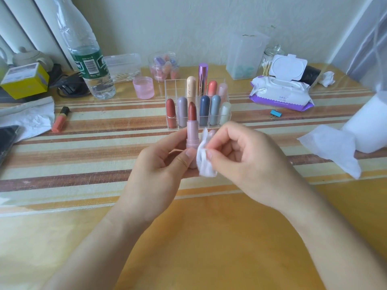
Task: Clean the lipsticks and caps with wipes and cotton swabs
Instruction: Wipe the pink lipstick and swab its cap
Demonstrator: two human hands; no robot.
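Barrel wiping: rotate lipstick against wipe, press lightly, keep clear of bare red bullet. Lipstick upright over table, pink barrel pinched in curled left hand. Wipe pinched between thumb and forefinger of right hand, touching lower barrel; other fingers loosely curled.

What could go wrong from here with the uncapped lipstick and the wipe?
1. The left hand holds the lipstick upright with its red-brown bullet wound out and bare, while the right hand pinches the wipe against the tube just below. A slip upward could smear or dent the bullet.
2. The wipes pack at the back sits with its lid open, so its contents may dry out.
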